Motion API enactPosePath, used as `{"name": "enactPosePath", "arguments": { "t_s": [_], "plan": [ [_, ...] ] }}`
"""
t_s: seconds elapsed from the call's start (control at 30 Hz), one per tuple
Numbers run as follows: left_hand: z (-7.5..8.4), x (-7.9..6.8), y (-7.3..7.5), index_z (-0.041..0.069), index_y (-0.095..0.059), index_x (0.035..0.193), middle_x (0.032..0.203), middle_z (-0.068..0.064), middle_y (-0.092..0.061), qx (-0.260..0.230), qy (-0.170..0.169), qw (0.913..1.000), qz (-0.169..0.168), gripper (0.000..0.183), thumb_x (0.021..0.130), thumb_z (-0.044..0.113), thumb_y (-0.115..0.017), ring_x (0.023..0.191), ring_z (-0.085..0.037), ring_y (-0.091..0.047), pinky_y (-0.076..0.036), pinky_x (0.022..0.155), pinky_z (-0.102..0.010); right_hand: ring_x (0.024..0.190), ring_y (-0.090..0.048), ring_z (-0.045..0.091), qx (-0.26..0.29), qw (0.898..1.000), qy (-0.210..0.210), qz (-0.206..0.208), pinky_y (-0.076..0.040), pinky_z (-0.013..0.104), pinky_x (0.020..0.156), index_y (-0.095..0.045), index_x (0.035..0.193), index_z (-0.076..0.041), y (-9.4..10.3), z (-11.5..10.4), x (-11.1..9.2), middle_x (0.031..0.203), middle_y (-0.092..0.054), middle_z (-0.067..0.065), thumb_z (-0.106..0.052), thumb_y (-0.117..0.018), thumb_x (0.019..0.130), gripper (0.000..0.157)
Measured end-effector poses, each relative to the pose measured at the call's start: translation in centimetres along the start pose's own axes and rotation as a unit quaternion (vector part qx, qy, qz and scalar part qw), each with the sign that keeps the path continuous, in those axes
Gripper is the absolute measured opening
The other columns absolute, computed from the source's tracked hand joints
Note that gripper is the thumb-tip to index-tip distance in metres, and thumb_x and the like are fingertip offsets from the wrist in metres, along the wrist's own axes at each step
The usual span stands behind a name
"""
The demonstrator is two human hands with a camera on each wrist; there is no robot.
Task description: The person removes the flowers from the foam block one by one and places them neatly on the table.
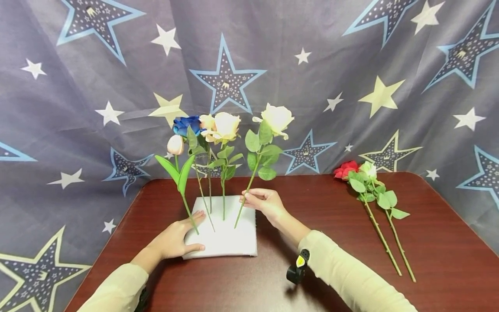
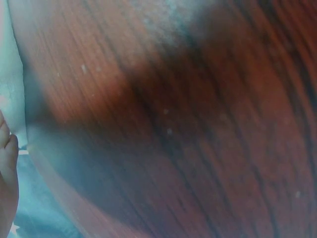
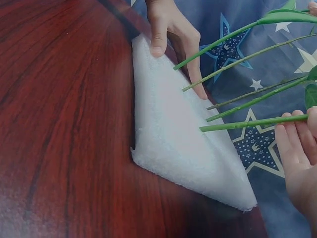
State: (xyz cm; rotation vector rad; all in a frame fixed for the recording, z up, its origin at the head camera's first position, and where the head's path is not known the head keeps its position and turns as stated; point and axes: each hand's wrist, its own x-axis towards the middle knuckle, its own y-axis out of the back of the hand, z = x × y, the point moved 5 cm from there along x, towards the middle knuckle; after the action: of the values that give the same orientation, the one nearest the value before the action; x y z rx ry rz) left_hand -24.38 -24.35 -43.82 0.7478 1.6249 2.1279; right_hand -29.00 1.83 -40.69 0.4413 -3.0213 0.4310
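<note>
A white foam block [image 1: 234, 246] lies on the table with several artificial flowers standing in it. My right hand [image 1: 269, 204] pinches the green stem of a white rose [image 1: 276, 119] between thumb and fingers; the stem's lower end meets the foam's top. My left hand [image 1: 174, 239] rests on the block's left side, fingers spread along its top and thumb near the front. Beside it rises a pale pink tulip [image 1: 175, 145]. Behind stand a blue rose [image 1: 183, 126] and a cream rose [image 1: 227, 125]. The right wrist view shows the stems entering the foam [image 3: 173, 124].
On the right of the dark red wooden table [image 1: 304, 208] lie a red rose [image 1: 345, 170] and a white rose with a greenish tint [image 1: 368, 170], stems toward the front. A grey star-patterned curtain [image 1: 273, 56] hangs behind. Mostly blurred tabletop [image 2: 173, 124] fills the left wrist view.
</note>
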Motion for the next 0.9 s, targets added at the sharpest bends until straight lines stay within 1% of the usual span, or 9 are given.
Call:
{"name": "enactPosePath", "arguments": {
  "t_s": [0.13,0.23,0.3,0.4,0.57,0.73,0.77,0.9],
  "plan": [
    [0.02,-0.14,0.01,0.007,-0.047,0.142,0.146,-0.014,-0.05,0.001,-0.002,1.0,0.0,0.085,0.077,0.054,-0.072,0.134,-0.03,-0.049,-0.046,0.104,-0.046,0.087,-0.072,0.011,-0.006,1.0,0.01,-0.01,-0.056,0.039,0.089,-0.054,0.118,0.023,-0.23,-0.24,-0.08,0.111,-0.065,0.032,0.005,-0.058,0.09,0.033],
    [0.06,-0.13,-0.02,0.006,-0.047,0.142,0.146,-0.014,-0.049,0.0,-0.007,1.0,0.003,0.085,0.077,0.055,-0.072,0.134,-0.031,-0.048,-0.045,0.104,-0.047,0.093,-0.073,0.017,-0.009,1.0,0.018,-0.02,-0.056,0.039,0.089,-0.054,0.119,0.023,-0.33,-0.45,-0.09,0.108,-0.069,0.027,0.006,-0.059,0.09,0.034],
    [0.07,-0.1,-0.03,0.006,-0.047,0.142,0.145,-0.014,-0.05,-0.001,-0.009,0.9999,0.006,0.084,0.077,0.054,-0.072,0.134,-0.031,-0.049,-0.046,0.104,-0.047,0.097,-0.072,0.021,-0.015,0.999,0.021,-0.026,-0.056,0.038,0.089,-0.054,0.12,0.021,-0.38,-0.58,-0.06,0.107,-0.07,0.025,0.005,-0.059,0.09,0.034],
    [0.12,0.0,0.05,0.006,-0.048,0.141,0.144,-0.015,-0.051,0.0,-0.014,0.9998,0.014,0.084,0.077,0.053,-0.073,0.133,-0.032,-0.049,-0.046,0.103,-0.047,0.101,-0.072,0.025,-0.023,0.999,0.023,-0.027,-0.057,0.037,0.088,-0.055,0.12,0.02,-0.37,-0.73,0.02,0.107,-0.07,0.026,0.004,-0.059,0.09,0.035],
    [0.3,0.03,0.16,0.006,-0.05,0.14,0.143,-0.015,-0.052,0.003,-0.022,0.9995,0.025,0.084,0.076,0.053,-0.074,0.132,-0.033,-0.051,-0.047,0.101,-0.048,0.095,-0.073,0.018,-0.02,0.999,0.024,-0.023,-0.057,0.038,0.088,-0.055,0.12,0.021,-0.43,-0.83,-0.02,0.11,-0.065,0.032,0.005,-0.059,0.09,0.034],
    [0.24,-0.13,0.36,0.005,-0.05,0.14,0.143,-0.015,-0.052,-0.004,-0.014,0.9996,0.023,0.083,0.076,0.052,-0.074,0.132,-0.033,-0.05,-0.047,0.102,-0.049,0.089,-0.073,0.011,-0.01,0.999,0.025,-0.027,-0.057,0.038,0.088,-0.054,0.12,0.022,-0.68,-0.91,-0.1,0.112,-0.063,0.034,0.005,-0.059,0.09,0.035],
    [0.21,-0.13,0.32,0.005,-0.05,0.14,0.144,-0.015,-0.052,-0.003,-0.012,0.9997,0.021,0.084,0.076,0.053,-0.074,0.133,-0.033,-0.05,-0.046,0.102,-0.049,0.088,-0.073,0.01,-0.006,0.999,0.025,-0.026,-0.057,0.038,0.088,-0.054,0.119,0.022,-0.68,-0.91,-0.1,0.111,-0.065,0.033,0.006,-0.059,0.089,0.034],
    [0.08,0.02,0.01,0.005,-0.049,0.141,0.145,-0.015,-0.05,-0.005,-0.009,0.9999,0.013,0.084,0.076,0.052,-0.074,0.134,-0.032,-0.048,-0.046,0.104,-0.048,0.085,-0.073,0.009,0.001,1.0,0.021,-0.02,-0.057,0.037,0.087,-0.054,0.118,0.023,-0.44,-0.91,-0.14,0.099,-0.075,0.017,0.007,-0.059,0.088,0.033]
  ]
}}
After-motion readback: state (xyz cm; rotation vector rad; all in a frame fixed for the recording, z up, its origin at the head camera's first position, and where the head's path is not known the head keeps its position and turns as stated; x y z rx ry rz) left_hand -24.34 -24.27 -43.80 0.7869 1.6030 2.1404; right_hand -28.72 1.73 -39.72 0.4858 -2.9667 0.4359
